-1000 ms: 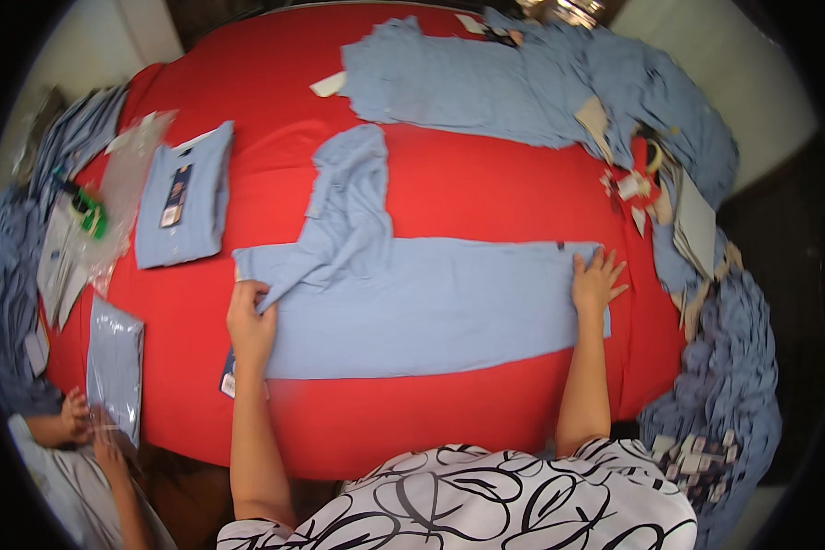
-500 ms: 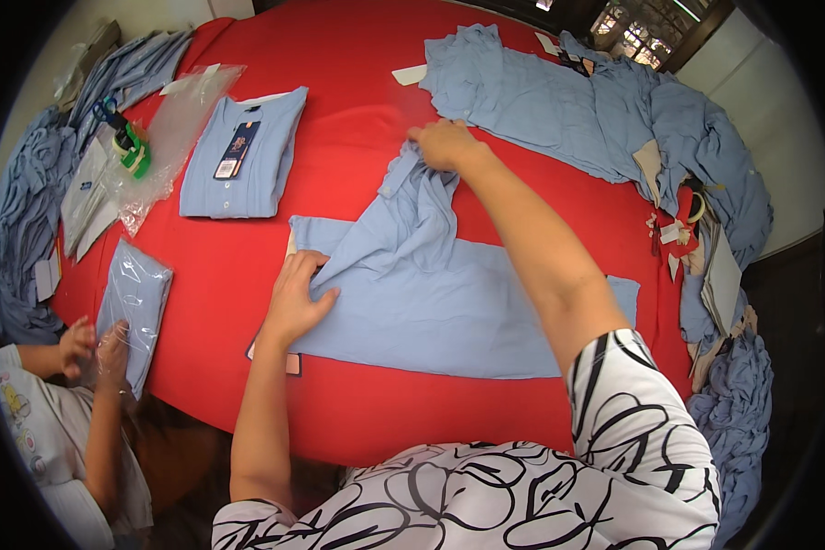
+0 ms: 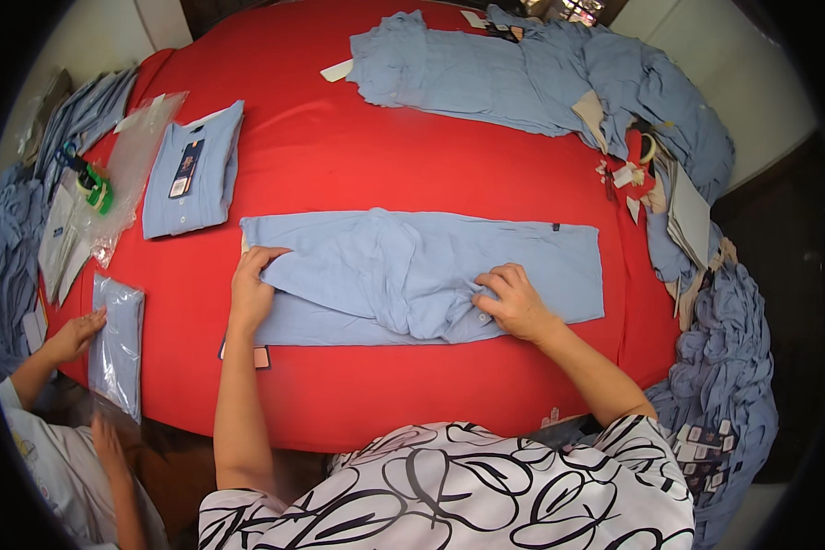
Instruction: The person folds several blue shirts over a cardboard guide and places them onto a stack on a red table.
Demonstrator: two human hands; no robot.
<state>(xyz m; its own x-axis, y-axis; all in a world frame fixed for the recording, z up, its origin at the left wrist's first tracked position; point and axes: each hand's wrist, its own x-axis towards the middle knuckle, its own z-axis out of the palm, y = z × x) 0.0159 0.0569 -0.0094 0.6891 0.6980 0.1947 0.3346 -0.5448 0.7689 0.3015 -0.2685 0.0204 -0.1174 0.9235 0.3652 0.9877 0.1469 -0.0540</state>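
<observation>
Watching from afar, I found the light-blue shirt (image 3: pixel 564 266) spread lengthwise on the red tablecloth (image 3: pixel 385 394), its loose sleeve (image 3: pixel 394 266) doubled over the body between the two hands. The left hand (image 3: pixel 253 293) sat half open at the shirt's left end, thumb apart from the fingers; I couldn't tell whether it pinched the fold. The right hand (image 3: pixel 515 304) had its fingers curled on the sleeve's buttoned end, its grip likewise unclear to me. To my mind, laying that sleeve well called for a firm left anchor while the right drew out slack and smoothed the bunched middle. The fabric looked thin, matte and soft, rumpled over a flat rectangular panel, unlike the glossy clear bag (image 3: pixel 119 357) by a co-worker's hand (image 3: pixel 75 337).
</observation>
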